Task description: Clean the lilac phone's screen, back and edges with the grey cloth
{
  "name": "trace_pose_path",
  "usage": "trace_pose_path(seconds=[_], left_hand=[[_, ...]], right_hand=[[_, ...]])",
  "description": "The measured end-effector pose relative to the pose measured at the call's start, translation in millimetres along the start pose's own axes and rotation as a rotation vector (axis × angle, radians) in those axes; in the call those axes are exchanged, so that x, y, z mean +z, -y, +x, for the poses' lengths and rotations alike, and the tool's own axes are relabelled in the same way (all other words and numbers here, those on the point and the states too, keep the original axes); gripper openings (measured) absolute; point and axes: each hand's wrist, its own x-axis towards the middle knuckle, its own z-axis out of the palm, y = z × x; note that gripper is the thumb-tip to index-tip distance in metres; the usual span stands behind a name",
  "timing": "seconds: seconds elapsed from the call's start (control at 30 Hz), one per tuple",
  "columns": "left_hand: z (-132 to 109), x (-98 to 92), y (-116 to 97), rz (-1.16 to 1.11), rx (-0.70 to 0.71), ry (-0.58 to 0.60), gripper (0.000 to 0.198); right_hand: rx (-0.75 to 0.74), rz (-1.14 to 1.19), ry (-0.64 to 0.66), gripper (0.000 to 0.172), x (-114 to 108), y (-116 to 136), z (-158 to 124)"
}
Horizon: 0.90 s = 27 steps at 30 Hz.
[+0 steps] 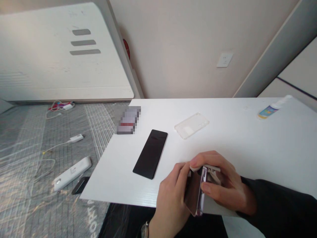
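Note:
A phone with a pale purple edge is held up on its side near the table's front edge. My left hand is wrapped round its left side, a watch at the wrist. My right hand pinches its edge and top, with a crumpled whitish cloth or tissue between fingers and phone. Left of my hands, a black phone lies flat on the white table. A clear phone case lies behind my hands.
A spray bottle lies at the back right. A pixelated item is at the table's left corner. On the bed at left are a white elongated device, a dark phone and a charger with cable. A wall socket is behind.

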Motion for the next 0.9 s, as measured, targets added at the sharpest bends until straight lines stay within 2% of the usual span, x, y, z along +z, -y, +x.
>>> trace_pose_path(seconds=[0.1, 0.23, 0.4, 0.53, 0.63, 0.73, 0.83, 0.9], left_hand=[[0.9, -0.9, -2.1, 0.039, 0.007, -0.006, 0.042], [0.5, -0.5, -2.8, 0.071, 0.017, 0.0, 0.05], [-0.4, 0.6, -3.3, 0.099, 0.002, 0.016, 0.059], [0.2, 1.5, -3.3, 0.106, 0.0, 0.021, 0.064], [0.8, 1.6, -3.3, 0.119, 0.009, 0.02, 0.064], [0.1, 1.6, -3.0, 0.119, 0.022, 0.023, 0.062], [-1.5, 2.8, -1.6, 0.112, 0.004, 0.028, 0.058], [-2.3, 4.3, -0.3, 0.116, -0.02, 0.033, 0.051]], right_hand=[[0.019, 0.04, 0.005, 0.026, 0.3, -0.3, -1.0], [0.071, 0.074, -0.012, 0.023, 4.0, -1.2, -4.8], [0.102, 0.101, -0.014, 0.028, 6.1, -0.4, -5.8], [0.01, 0.027, -0.002, 0.028, 4.5, -0.4, -2.3], [-0.156, -0.046, 0.011, 0.02, 3.6, -2.9, -1.8], [-0.3, -0.089, 0.005, 0.02, 4.1, -7.2, -3.7], [-0.268, 0.024, -0.064, 0.018, 5.7, -11.3, -6.5], [-0.231, 0.111, -0.087, 0.022, 6.3, -12.5, -9.7]])
